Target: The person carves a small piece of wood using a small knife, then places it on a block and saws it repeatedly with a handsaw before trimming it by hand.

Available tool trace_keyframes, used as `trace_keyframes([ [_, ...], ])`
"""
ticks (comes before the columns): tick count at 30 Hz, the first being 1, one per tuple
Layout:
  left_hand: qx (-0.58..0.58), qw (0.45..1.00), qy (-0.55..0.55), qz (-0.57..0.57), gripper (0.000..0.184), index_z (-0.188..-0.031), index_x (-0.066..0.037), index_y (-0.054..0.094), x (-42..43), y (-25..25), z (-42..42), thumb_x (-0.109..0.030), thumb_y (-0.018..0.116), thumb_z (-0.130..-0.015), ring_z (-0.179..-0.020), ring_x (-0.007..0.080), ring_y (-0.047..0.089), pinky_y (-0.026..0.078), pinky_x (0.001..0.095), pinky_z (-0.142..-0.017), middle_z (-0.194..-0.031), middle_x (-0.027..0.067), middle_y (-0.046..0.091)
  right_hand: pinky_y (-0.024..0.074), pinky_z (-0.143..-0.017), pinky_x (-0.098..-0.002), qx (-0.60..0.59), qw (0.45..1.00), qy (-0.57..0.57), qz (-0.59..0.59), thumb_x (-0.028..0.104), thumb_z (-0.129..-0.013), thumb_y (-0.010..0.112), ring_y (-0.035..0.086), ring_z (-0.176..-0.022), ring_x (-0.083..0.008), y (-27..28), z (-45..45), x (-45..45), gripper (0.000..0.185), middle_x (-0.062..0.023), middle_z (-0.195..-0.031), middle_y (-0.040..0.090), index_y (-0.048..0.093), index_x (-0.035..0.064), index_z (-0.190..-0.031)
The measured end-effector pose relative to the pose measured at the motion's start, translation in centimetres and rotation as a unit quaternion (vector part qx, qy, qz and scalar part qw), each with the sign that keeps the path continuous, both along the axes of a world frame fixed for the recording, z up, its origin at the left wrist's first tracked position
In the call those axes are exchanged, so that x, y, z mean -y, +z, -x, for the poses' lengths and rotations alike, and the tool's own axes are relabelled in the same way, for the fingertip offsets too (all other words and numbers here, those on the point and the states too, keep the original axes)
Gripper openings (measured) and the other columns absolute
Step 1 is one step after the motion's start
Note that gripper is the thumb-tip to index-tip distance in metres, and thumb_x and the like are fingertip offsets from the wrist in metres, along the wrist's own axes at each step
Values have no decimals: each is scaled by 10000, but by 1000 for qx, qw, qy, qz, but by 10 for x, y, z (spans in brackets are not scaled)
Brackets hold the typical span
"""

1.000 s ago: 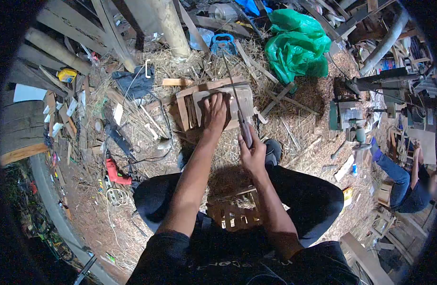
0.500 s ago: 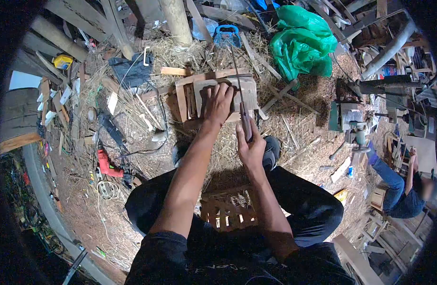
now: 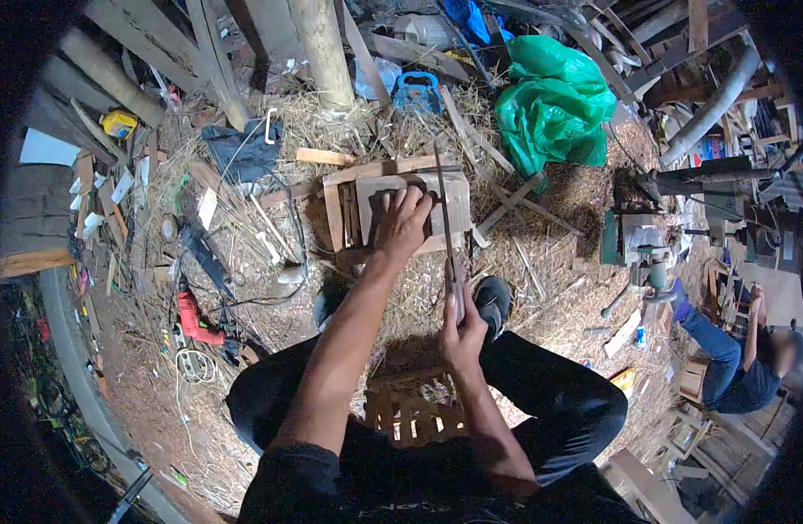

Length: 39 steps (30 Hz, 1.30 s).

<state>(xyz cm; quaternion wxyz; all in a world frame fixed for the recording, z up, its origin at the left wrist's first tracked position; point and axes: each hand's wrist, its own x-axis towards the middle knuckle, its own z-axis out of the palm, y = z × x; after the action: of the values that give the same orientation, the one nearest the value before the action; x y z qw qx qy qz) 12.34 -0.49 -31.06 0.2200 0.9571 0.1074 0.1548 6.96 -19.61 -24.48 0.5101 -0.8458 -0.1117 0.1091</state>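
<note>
Head view: saw (image 3: 454, 271) across board (image 3: 458, 206), a hand on each

Board lay on a slatted wooden frame (image 3: 334, 217) set on the floor (image 3: 545, 301), straight ahead of the seated person. Saw blade crossed the board toward its right end, tip pointing away from the body; whether the teeth bit into the wood, could not tell.

Right hand (image 3: 463, 336): grip closed around the saw's handle, on the near side of the board. Left hand (image 3: 404, 227): grip loose, palm down on the board left of the blade, fingers parted and slightly bent.

Wood strip (image 3: 325, 157) lay just beyond the frame's far left corner. Floor was strewn with straw and shavings. Farther off on the left: dark cloth (image 3: 237, 150), red drill (image 3: 197, 320), coiled pale cable (image 3: 194, 367). Ahead: round post (image 3: 326, 57), blue handled object (image 3: 418, 98). Ahead and right: crumpled green plastic bag (image 3: 554, 122). Far right: another person (image 3: 744, 380), bent-kneed, well apart from the work.
</note>
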Motion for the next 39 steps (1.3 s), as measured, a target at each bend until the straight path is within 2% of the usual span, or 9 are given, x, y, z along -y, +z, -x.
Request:
trace_keyframes([
  [4,23,1000,12,-10,235,-1022,-66,621,2,6,4,-62,567,-794,-1038,276,495,367,451,-840,-1008,90,515,391,-577,-232,-116,993,9,3,212,-1005,517,424,-690,-74,25,-24,-23,404,-22,-808,568,531,-84,-1280],
  [5,38,999,24,-12,234,-1021,-64,621,1,5,1,-59,567,-793,-1037,275,494,366,450,-839,-1007,89,516,422,-480,-308,-24,999,-6,-32,252,-973,557,485,-522,-90,3,-18,-16,397,-132,-593,565,579,-52,-1227],
  [8,19,1000,15,-3,236,-1021,-62,619,-1,4,-2,-49,549,-796,-1027,279,495,366,455,-843,-1008,95,516,497,-574,-310,23,1000,-14,-9,239,-967,554,618,-628,-111,6,17,15,414,-190,-680,637,561,-64,-1248],
  [13,38,999,21,6,247,-1028,-49,615,-1,-3,2,-55,544,-791,-1017,296,502,371,459,-846,-1021,107,525,478,-555,-316,-29,1000,7,3,225,-972,546,538,-580,-107,11,-25,-24,366,-174,-686,628,575,-31,-1232],
  [17,40,999,3,-31,220,-1015,-61,604,3,-5,1,-74,541,-804,-1062,294,489,369,461,-864,-1040,111,517,510,-645,-304,-13,999,-22,-34,211,-969,555,603,-706,-85,9,13,13,435,-179,-793,690,523,-66,-1303],
  [27,18,999,24,-32,224,-1020,-71,613,2,0,3,-87,562,-802,-1059,277,494,380,470,-870,-1047,86,521,500,-625,-325,-12,999,6,43,225,-976,532,628,-669,-144,22,6,11,343,-206,-735,638,605,-17,-1208],
  [29,23,999,25,-32,221,-1014,-68,615,5,-2,5,-104,578,-799,-1050,274,497,383,466,-879,-1034,86,520,508,-650,-317,-73,990,29,114,220,-980,524,638,-691,-146,38,-26,-13,339,-189,-757,661,608,-1,-1223],
  [36,24,999,-29,-39,177,-985,-80,619,6,-4,9,-139,558,-829,-1013,265,511,392,469,-886,-997,84,514,505,-828,-349,-48,999,-6,-5,217,-991,507,667,-967,-215,11,-25,-22,357,-245,-1038,682,581,-32,-1236],
  [39,9,999,-13,-45,181,-988,-85,623,2,-5,2,-155,562,-832,-1016,261,508,394,468,-886,-1000,82,512,504,-690,-314,-35,999,-14,17,215,-984,531,634,-778,-150,3,-36,-37,368,-192,-871,680,579,-57,-1227],
])
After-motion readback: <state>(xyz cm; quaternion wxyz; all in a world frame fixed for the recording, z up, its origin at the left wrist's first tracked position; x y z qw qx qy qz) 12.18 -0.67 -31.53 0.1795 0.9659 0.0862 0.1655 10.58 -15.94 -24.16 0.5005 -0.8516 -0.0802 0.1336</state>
